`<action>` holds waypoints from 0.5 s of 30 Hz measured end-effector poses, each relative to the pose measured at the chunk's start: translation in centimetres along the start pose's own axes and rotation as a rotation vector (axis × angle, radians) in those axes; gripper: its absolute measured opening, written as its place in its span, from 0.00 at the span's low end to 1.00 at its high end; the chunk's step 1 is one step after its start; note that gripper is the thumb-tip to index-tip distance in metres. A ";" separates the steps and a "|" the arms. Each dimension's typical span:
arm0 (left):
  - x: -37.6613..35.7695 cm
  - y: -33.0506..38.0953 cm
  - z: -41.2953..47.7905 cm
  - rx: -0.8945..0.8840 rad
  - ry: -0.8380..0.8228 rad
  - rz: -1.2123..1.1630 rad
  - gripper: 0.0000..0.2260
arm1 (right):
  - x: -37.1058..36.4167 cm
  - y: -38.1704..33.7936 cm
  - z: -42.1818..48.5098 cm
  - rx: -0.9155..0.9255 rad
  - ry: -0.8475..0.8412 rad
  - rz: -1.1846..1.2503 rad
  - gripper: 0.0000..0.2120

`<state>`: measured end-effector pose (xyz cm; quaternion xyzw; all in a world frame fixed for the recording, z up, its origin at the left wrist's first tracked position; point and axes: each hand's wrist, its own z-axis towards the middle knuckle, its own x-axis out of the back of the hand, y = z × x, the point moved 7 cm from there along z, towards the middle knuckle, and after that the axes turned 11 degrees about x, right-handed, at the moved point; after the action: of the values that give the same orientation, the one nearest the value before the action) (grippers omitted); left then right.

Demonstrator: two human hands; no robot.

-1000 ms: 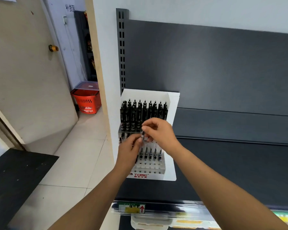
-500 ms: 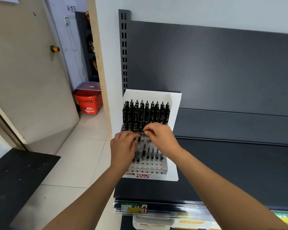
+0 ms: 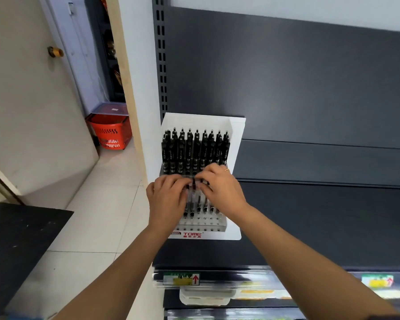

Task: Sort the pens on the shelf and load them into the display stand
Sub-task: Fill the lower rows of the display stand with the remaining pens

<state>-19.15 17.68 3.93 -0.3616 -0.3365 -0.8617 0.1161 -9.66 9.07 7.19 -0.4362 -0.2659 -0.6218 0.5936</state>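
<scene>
A white display stand (image 3: 237, 144) stands at the left end of a dark shelf (image 3: 321, 222). Its back rows hold several upright black pens (image 3: 195, 148). A lower front row holds a few more pens (image 3: 202, 205), and the front holes are bare. My left hand (image 3: 168, 200) and my right hand (image 3: 222, 189) meet over the middle of the stand. Their curled fingertips pinch the top of one black pen (image 3: 193, 184) standing in a middle row. The hands hide the pens beneath them.
The shelf's dark back panel (image 3: 310, 84) rises behind the stand. Price-tag strips (image 3: 183, 278) run along the shelf's front edge. To the left are a tiled floor, a red shopping basket (image 3: 110, 132), a door and a black mat (image 3: 16, 239).
Both hands have come lower onto the stand and closer together. The pen they hold has gone down from above the rows into the middle of the stand.
</scene>
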 end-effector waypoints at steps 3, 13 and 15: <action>-0.1 2.4 -0.1 -0.066 0.021 -0.027 0.12 | 2.2 2.1 -1.5 -0.064 0.057 0.013 0.08; -8.3 21.3 -2.7 -0.271 -0.166 -0.085 0.08 | 10.8 16.1 -16.2 -0.310 0.004 -0.152 0.09; -11.4 26.9 -4.6 -0.296 -0.245 -0.093 0.04 | 13.6 19.9 -20.5 -0.369 -0.021 -0.195 0.10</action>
<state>-1.59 -5.98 6.95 -0.4611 -0.2340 -0.8557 -0.0199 6.11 -18.29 5.35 -0.5162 -0.1947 -0.7100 0.4376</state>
